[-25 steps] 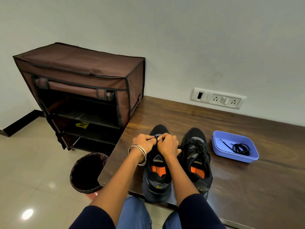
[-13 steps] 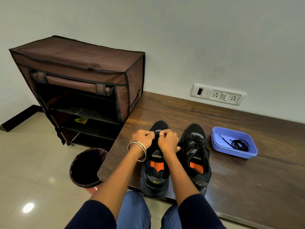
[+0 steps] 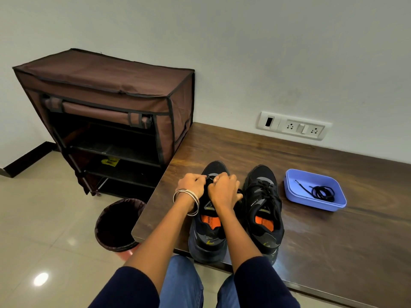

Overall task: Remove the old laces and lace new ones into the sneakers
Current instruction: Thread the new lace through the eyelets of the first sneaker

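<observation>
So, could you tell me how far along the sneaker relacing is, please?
Nothing looks finished. In hand: both hands, left hand and right hand, pinch a lace near the left sneaker toe. Left: the right sneaker is laced; a coiled lace waits in the blue tray.

A brown fabric shoe rack point(image 3: 106, 103) stands beside a dark bin point(image 3: 117, 225), below a wall socket panel point(image 3: 292, 128).

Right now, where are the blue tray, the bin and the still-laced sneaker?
blue tray point(image 3: 289, 185): head view, its left wall.
bin point(image 3: 104, 225): head view, its dark liner near the rim.
laced sneaker point(image 3: 263, 196): head view, its laced middle.
</observation>
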Available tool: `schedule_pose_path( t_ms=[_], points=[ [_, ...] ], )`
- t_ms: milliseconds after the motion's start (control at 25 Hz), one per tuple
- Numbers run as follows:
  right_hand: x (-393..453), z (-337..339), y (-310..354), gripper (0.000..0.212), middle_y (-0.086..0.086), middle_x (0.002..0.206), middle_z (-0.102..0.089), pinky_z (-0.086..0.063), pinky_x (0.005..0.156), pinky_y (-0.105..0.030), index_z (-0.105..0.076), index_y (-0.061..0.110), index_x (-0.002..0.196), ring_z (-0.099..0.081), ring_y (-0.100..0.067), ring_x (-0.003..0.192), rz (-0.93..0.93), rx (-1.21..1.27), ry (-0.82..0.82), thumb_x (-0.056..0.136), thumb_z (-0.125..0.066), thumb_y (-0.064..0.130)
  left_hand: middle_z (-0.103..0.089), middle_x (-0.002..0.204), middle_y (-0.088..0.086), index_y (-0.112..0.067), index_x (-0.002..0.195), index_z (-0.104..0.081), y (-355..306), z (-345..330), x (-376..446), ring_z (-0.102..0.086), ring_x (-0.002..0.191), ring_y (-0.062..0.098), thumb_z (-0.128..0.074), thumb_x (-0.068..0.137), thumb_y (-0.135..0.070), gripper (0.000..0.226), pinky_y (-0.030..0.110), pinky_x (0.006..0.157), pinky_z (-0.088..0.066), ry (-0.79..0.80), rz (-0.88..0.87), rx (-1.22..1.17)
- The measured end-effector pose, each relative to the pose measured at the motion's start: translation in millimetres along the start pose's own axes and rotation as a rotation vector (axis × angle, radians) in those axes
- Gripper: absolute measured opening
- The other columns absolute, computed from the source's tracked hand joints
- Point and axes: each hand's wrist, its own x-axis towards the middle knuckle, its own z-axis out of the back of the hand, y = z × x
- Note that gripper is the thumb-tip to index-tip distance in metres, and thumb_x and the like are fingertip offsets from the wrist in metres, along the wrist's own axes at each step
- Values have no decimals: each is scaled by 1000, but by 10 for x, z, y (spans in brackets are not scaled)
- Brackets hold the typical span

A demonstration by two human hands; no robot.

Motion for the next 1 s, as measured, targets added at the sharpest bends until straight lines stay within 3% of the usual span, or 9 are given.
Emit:
schedule_pose_path(
  t_ms=[320,720,1000],
  points=[
    [17,-9,3,17,-5,120,-51,-30,97,-52,-64,20,102,-40,-27,120,-73,56,-15,91,-51,18,-70,109,5,-31,108,-73,24,12,47,-61,101,27,-50,89,-30,30,35,89,-50,39,-15,32],
    [38,-148,-53,19,-6,120,-48,-31,94,-48,-60,18,109,-38,-26,119,99,-156,-44,95,-51,27,-69,112,4,-36,107,-71,50,21,65,-60,102,27,-49,89,-37,29,37,92,-49,24,-35,61],
    [97,-135,-14,19,-6,120,-47,-33,96,-48,-63,17,108,-39,-26,118,72,-138,-17,96,-52,25,-68,113,6,-35,111,-70,31,37,52,-60,103,29,-48,91,-39,29,36,90,-50,48,-64,143]
  ],
)
